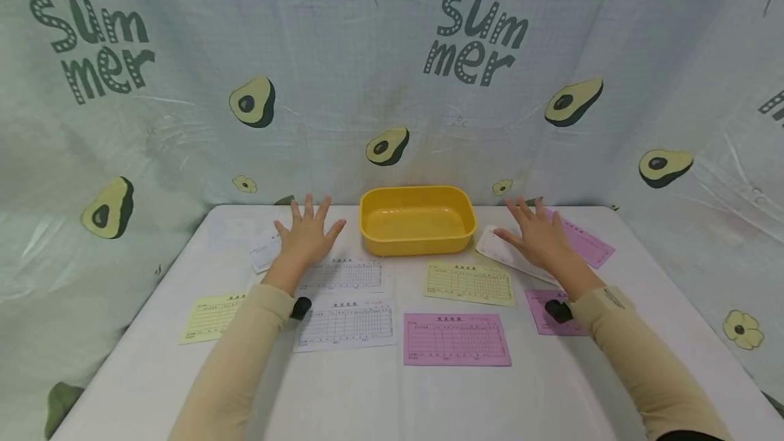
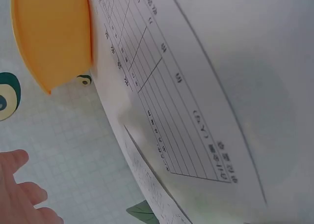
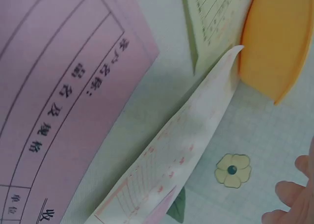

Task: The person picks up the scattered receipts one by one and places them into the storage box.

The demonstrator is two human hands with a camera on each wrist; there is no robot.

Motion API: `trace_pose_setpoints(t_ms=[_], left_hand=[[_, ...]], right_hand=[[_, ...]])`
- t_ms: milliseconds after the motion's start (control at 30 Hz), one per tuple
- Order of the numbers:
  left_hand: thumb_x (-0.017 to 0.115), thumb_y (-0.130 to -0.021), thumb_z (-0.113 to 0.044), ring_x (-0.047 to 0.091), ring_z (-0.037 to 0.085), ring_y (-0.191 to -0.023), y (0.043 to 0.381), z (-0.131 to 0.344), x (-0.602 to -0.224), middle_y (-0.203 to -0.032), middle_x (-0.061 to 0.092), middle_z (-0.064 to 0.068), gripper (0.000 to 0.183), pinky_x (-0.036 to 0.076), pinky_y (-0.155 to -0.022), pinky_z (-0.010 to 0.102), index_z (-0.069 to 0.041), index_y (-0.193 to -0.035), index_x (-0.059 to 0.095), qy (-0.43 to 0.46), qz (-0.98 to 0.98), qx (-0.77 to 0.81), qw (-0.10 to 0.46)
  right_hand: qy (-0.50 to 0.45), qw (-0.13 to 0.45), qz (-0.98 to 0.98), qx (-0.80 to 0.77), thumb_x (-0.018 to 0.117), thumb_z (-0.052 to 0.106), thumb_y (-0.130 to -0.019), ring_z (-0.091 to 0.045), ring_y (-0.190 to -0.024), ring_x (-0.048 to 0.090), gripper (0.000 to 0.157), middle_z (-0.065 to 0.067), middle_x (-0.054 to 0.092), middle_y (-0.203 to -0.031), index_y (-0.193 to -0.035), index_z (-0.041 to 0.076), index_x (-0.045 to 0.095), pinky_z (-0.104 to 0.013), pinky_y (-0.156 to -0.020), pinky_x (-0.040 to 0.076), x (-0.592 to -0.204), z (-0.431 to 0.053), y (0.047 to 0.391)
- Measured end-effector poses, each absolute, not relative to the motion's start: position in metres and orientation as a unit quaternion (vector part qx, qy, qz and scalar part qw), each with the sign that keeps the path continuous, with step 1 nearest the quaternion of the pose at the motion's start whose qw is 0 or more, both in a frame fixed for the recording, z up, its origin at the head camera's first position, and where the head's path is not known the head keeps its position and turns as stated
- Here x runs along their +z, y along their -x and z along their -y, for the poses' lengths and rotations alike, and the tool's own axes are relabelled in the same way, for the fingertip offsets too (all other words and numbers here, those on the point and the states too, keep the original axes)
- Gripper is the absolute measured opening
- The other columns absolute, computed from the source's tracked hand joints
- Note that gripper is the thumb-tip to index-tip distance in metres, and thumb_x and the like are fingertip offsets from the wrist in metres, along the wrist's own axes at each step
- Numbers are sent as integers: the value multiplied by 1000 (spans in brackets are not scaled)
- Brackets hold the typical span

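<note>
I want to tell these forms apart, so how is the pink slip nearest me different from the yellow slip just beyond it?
The pink slip is pink paper, while the yellow slip is pale yellow. The yellow slip lies closer to the tray; the pink slip lies nearer you. The yellow slip is slightly slanted, whereas the pink slip sits nearly straight. Both lie on the table and carry a printed grid.

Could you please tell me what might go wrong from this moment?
Near the right hand, a white slip has a raised corner beside the yellow tray; moving the tray might crease it. The hand, spread close to that slip, could also brush it out of place.
</note>
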State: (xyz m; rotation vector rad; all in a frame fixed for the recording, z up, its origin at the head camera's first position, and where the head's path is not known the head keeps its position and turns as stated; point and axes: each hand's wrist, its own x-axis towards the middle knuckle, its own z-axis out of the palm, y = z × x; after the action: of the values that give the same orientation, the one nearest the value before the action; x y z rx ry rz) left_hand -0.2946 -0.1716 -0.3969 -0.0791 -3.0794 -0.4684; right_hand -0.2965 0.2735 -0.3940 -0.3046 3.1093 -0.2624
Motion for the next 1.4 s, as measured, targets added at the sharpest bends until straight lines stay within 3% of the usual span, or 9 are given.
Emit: trace_pose_setpoints(t_ms=[300, 500, 767, 1000, 1133, 1400], left_hand=[[42, -107, -53, -8, 49, -152, 290, 164, -398, -169, -1, 22, 76, -3, -111, 79, -10, -165, 17, 56, 984, -166, 16], [41, -108, -53, -2, 48, -153, 289, 156, -400, -170, 4, 21, 77, 4, -112, 78, -9, -165, 16, 82, 984, -158, 11], [42, -107, -53, 1, 44, -155, 288, 142, -402, -170, 6, 17, 77, 6, -114, 76, -10, -165, 15, 96, 984, -150, -8], [41, -107, -54, 1, 42, -155, 291, 131, -404, -170, 6, 16, 80, 5, -115, 75, -8, -165, 10, 115, 981, -158, -20], [41, -107, -56, 3, 42, -155, 294, 124, -404, -171, 6, 15, 82, 7, -116, 74, -7, -165, 9, 123, 979, -159, -18], [42, -105, -59, 3, 44, -154, 300, 118, -407, -171, 5, 16, 87, 5, -115, 75, -7, -165, 6, 118, 980, -159, -26]], right_hand=[[132, 5, -986, -102, 53, 49, -105, -54, -150, 9, 81, -27, 16, -166, -164, 6, 19, -71, -117, 7, -391, -269, 278], [127, 21, -985, -116, 55, 46, -105, -52, -149, 19, 76, -25, 21, -166, -164, 10, 23, -72, -112, 23, -390, -268, 266], [139, 11, -984, -115, 60, 38, -104, -56, -140, 34, 62, -34, 38, -154, -156, 7, 42, -74, -102, 38, -389, -265, 254], [140, 19, -981, -135, 63, 31, -103, -53, -137, 42, 52, -30, 47, -150, -148, 7, 54, -70, -103, 40, -392, -264, 246], [145, 14, -978, -150, 66, 26, -101, -51, -126, 54, 47, -29, 58, -138, -142, 5, 59, -66, -100, 45, -395, -266, 245], [158, 27, -970, -185, 68, 18, -100, -44, -113, 64, 40, -25, 67, -126, -135, 1, 64, -59, -93, 53, -395, -268, 247]])
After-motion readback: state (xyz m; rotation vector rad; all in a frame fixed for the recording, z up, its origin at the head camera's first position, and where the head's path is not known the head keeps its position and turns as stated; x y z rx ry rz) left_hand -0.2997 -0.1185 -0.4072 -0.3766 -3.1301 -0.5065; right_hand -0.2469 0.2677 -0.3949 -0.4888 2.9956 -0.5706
